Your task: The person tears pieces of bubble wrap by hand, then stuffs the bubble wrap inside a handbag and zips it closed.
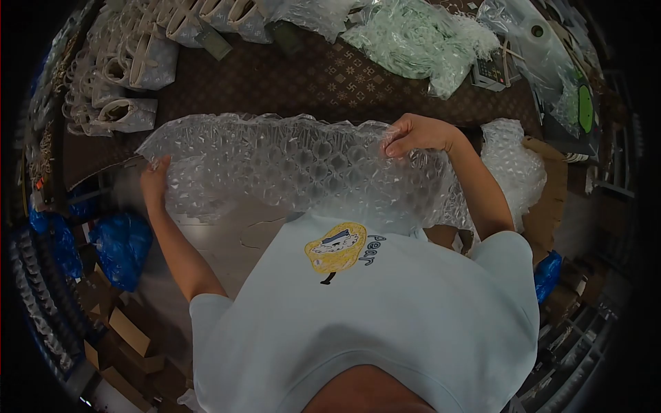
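Note:
A long sheet of clear bubble wrap (pixel 296 162) stretches across my front, between me and the brown patterned table. At its left end my left hand (pixel 155 177) grips the edge, fingers mostly hidden behind the plastic. Near the right, my right hand (pixel 416 135) pinches the upper edge with thumb and fingers closed. The sheet's lower part hangs towards my shirt. More bubble wrap (pixel 513 162) bulges at the right, beyond my right forearm; whether it joins the held sheet I cannot tell.
Several pale patterned bags (pixel 155 63) stand at the table's back left. A heap of light green plastic-wrapped material (pixel 413 41) lies at the back right, beside a grey keypad device (pixel 490 73). Blue plastic bags (pixel 122 249) and open cardboard boxes (pixel 131 334) sit at lower left.

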`<move>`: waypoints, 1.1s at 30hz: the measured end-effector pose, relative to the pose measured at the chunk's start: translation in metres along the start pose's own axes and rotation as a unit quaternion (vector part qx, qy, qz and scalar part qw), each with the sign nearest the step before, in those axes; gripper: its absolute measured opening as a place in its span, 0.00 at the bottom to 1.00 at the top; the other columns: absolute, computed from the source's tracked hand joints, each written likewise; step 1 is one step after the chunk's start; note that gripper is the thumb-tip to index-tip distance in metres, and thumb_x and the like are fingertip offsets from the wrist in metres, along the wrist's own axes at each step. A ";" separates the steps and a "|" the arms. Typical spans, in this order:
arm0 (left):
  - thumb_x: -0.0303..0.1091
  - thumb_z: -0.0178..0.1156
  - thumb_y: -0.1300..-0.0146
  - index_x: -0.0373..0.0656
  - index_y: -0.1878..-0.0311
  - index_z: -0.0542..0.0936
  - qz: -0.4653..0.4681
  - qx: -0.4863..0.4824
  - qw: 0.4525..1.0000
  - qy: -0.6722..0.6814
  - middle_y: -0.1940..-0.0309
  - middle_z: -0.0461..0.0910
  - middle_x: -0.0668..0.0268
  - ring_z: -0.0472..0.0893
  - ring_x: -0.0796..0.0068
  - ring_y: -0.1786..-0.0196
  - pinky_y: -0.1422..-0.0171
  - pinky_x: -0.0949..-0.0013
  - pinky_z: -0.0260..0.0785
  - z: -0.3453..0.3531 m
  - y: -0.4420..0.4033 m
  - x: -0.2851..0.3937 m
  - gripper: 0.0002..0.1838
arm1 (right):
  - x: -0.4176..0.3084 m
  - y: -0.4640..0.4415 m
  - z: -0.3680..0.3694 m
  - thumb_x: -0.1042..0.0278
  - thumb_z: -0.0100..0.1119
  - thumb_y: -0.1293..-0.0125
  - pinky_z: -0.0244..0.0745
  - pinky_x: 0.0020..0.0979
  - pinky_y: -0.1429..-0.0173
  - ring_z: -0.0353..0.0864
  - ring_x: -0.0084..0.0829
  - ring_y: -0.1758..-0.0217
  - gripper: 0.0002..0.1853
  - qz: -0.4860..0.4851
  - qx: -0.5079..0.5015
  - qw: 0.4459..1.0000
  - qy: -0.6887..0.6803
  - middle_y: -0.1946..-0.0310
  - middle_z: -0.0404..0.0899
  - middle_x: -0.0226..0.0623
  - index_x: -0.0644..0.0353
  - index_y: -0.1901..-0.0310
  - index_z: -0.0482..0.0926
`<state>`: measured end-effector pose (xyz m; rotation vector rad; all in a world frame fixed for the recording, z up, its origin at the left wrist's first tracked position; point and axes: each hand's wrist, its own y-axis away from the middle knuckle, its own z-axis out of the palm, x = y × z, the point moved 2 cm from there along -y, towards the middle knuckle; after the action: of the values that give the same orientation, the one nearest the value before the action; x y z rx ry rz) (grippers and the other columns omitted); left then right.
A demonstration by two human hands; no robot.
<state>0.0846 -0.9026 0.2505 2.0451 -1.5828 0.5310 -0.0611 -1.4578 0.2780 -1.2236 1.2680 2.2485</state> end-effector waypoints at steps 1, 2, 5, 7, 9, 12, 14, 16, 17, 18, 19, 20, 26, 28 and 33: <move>0.51 0.64 0.48 0.34 0.64 0.80 -0.022 -0.012 1.000 0.010 0.75 0.79 0.62 0.76 0.74 0.70 0.63 0.70 0.66 0.000 0.002 0.000 0.24 | 0.000 0.002 -0.003 0.69 0.63 0.43 0.73 0.22 0.66 0.77 0.18 0.72 0.09 0.001 0.001 1.000 -0.001 0.74 0.79 0.28 0.64 0.62 0.81; 0.51 0.64 0.48 0.34 0.64 0.80 -0.022 -0.014 1.000 0.010 0.75 0.79 0.62 0.76 0.74 0.70 0.63 0.70 0.66 -0.003 0.004 0.002 0.24 | 0.001 0.003 -0.006 0.71 0.62 0.44 0.73 0.21 0.66 0.77 0.18 0.72 0.09 0.009 0.004 1.000 -0.006 0.73 0.80 0.29 0.64 0.62 0.80; 0.52 0.63 0.48 0.35 0.61 0.80 -0.046 0.025 0.997 -0.051 0.73 0.80 0.60 0.77 0.70 0.68 0.61 0.67 0.67 -0.009 0.005 -0.005 0.26 | 0.004 0.005 -0.007 0.72 0.62 0.44 0.73 0.20 0.67 0.76 0.17 0.73 0.09 0.018 0.009 1.000 -0.005 0.73 0.80 0.29 0.65 0.62 0.80; 0.52 0.63 0.49 0.37 0.56 0.79 -0.023 0.011 0.999 -0.042 0.68 0.81 0.57 0.79 0.67 0.65 0.59 0.66 0.68 -0.012 0.000 -0.025 0.27 | 0.004 0.003 -0.006 0.71 0.62 0.43 0.72 0.19 0.67 0.76 0.17 0.73 0.09 0.015 0.007 1.000 0.006 0.74 0.79 0.29 0.65 0.63 0.80; 0.51 0.64 0.49 0.38 0.53 0.78 0.003 0.064 0.985 -0.158 0.65 0.81 0.56 0.80 0.66 0.64 0.57 0.66 0.69 -0.016 0.003 -0.028 0.27 | 0.003 0.000 -0.007 0.70 0.63 0.44 0.71 0.19 0.69 0.75 0.15 0.73 0.08 0.029 0.019 0.998 0.049 0.74 0.79 0.29 0.64 0.63 0.81; 0.49 0.64 0.50 0.42 0.48 0.76 0.039 0.123 0.964 -0.235 0.61 0.81 0.56 0.80 0.65 0.61 0.56 0.66 0.70 -0.024 0.044 0.058 0.28 | -0.010 -0.003 -0.001 0.70 0.63 0.44 0.70 0.19 0.68 0.74 0.14 0.72 0.08 0.053 0.077 0.989 0.116 0.74 0.79 0.27 0.64 0.64 0.81; 0.42 0.65 0.49 0.46 0.46 0.74 0.100 0.066 0.990 -0.080 0.57 0.80 0.59 0.81 0.68 0.60 0.58 0.68 0.71 -0.010 0.092 0.152 0.26 | -0.014 -0.008 0.005 0.67 0.63 0.45 0.69 0.21 0.68 0.73 0.16 0.73 0.09 -0.020 0.079 0.984 0.157 0.76 0.79 0.27 0.63 0.65 0.82; 0.36 0.68 0.50 0.46 0.43 0.72 0.246 -0.130 0.956 0.094 0.54 0.79 0.60 0.80 0.72 0.57 0.55 0.71 0.71 0.028 0.135 0.218 0.29 | -0.027 -0.012 0.015 0.65 0.63 0.45 0.68 0.23 0.69 0.72 0.17 0.74 0.10 -0.091 0.070 0.973 0.202 0.78 0.78 0.27 0.63 0.65 0.82; 0.37 0.67 0.50 0.46 0.43 0.72 0.412 -0.149 0.896 0.072 0.52 0.78 0.62 0.78 0.76 0.55 0.52 0.72 0.70 0.052 0.151 0.242 0.29 | -0.038 -0.012 0.024 0.67 0.63 0.45 0.66 0.22 0.69 0.71 0.16 0.74 0.10 -0.102 0.055 0.969 0.218 0.77 0.77 0.27 0.65 0.66 0.81; 0.36 0.67 0.49 0.46 0.43 0.72 0.431 -0.213 0.868 0.125 0.51 0.78 0.61 0.78 0.75 0.54 0.50 0.72 0.69 0.081 0.158 0.253 0.29 | -0.048 -0.012 0.034 0.69 0.63 0.45 0.65 0.22 0.69 0.69 0.15 0.74 0.09 -0.113 0.042 0.965 0.234 0.77 0.76 0.26 0.66 0.68 0.80; 0.36 0.66 0.48 0.45 0.43 0.71 0.451 -0.276 0.830 0.178 0.51 0.77 0.60 0.77 0.74 0.52 0.48 0.71 0.68 0.106 0.160 0.259 0.28 | -0.058 -0.012 0.041 0.69 0.63 0.45 0.65 0.22 0.69 0.69 0.15 0.74 0.09 -0.114 0.037 0.964 0.238 0.77 0.76 0.26 0.66 0.68 0.80; 0.36 0.65 0.47 0.45 0.44 0.72 0.347 -0.434 0.809 0.190 0.53 0.78 0.60 0.78 0.72 0.53 0.49 0.69 0.69 0.127 0.156 0.260 0.26 | -0.067 -0.009 0.048 0.69 0.63 0.45 0.64 0.24 0.71 0.67 0.16 0.75 0.09 -0.143 0.038 0.952 0.266 0.78 0.74 0.28 0.67 0.68 0.79; 0.32 0.57 0.44 0.44 0.56 0.77 0.283 -0.475 0.829 0.088 0.66 0.80 0.59 0.79 0.59 0.62 0.57 0.59 0.69 0.161 0.177 0.244 0.12 | -0.049 -0.007 0.053 0.71 0.60 0.43 0.59 0.26 0.74 0.64 0.18 0.78 0.07 -0.173 0.107 0.928 0.312 0.82 0.68 0.34 0.67 0.70 0.77; 0.31 0.54 0.44 0.44 0.61 0.77 0.356 -0.340 0.870 0.034 0.69 0.79 0.58 0.78 0.56 0.63 0.60 0.56 0.68 0.170 0.172 0.235 0.08 | -0.045 -0.007 0.077 0.71 0.60 0.43 0.59 0.26 0.74 0.64 0.19 0.78 0.07 -0.168 0.133 0.933 0.290 0.82 0.68 0.34 0.67 0.70 0.76; 0.27 0.49 0.45 0.45 0.61 0.75 0.232 -0.086 0.946 -0.208 0.68 0.78 0.55 0.77 0.49 0.61 0.59 0.54 0.67 0.168 0.084 0.130 0.09 | -0.086 0.034 0.098 0.71 0.57 0.40 0.62 0.25 0.75 0.66 0.16 0.78 0.08 -0.356 -0.078 0.912 0.187 0.82 0.71 0.34 0.68 0.71 0.75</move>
<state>0.0361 -1.1207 0.2035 1.7243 -2.2970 0.1046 -0.0820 -1.3856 0.3891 -1.8650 0.5752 1.6411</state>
